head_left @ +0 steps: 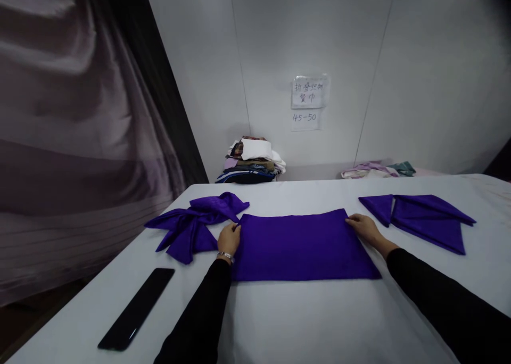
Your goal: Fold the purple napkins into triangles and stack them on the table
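A purple cloth napkin (299, 247) lies as a wide, flat rectangle on the white table in front of me. Its left edge, near the far corner, is pinched in my left hand (229, 239), which has a bracelet at the wrist. On the opposite side my right hand (362, 228) grips the edge just below the far right corner. Thumb and fingers are closed on the cloth in both hands. Beside my left hand, a loose heap of purple napkins (195, 225) reaches the flat napkin's corner. A folded purple napkin (429, 220) rests to the right, beyond my right hand.
A long black flat object, like a phone (138, 308), lies on the table (299, 321) at the left front. Stacked folded clothes (253, 164) stand behind the far edge, and crumpled fabric (369, 170) lies farther right. Paper signs (309, 100) hang on the wall; a curtain (80, 130) drapes at left.
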`<state>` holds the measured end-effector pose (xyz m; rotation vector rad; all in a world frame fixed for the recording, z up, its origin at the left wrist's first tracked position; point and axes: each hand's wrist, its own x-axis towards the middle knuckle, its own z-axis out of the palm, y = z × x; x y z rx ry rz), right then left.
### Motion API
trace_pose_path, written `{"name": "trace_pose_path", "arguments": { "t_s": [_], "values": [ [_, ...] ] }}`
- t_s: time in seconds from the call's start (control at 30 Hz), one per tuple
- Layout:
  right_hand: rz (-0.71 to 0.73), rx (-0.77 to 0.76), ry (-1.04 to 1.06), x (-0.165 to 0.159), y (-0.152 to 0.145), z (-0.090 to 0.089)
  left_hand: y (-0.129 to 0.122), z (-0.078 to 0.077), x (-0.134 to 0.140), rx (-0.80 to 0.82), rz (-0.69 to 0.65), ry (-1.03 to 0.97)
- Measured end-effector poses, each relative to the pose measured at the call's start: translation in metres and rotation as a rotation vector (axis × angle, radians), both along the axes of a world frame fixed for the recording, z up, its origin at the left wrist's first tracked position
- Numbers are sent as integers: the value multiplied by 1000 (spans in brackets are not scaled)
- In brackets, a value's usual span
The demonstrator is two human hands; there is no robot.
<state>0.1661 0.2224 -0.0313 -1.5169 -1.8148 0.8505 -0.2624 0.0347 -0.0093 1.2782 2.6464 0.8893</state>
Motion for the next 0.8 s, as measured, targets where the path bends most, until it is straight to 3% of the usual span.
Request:
{"name": "trace_pose_path", "arguments": {
  "t_s": [0.17,0.3,0.37,0.43,0.53,0.7,0.8],
  "values": [
    [53,199,-156,12,-41,2,-26,4,-2,34,-4,29],
    [358,389,-256,28,-117,-6,-76,5,19,77,-127,58],
    [579,477,-309,37,-151,-14,-103,3,38,113,-268,85],
    [693,596,-350,45,-171,-22,-124,1,55,101,-434,137],
    [653,745,-408,51,-173,-27,-139,1,69,17,-559,265],
    [517,785,-522,50,-146,-18,-130,11,69,-114,-465,421],
    [495,752,-522,68,-139,-16,-134,17,74,-123,-464,444]
  ]
}}
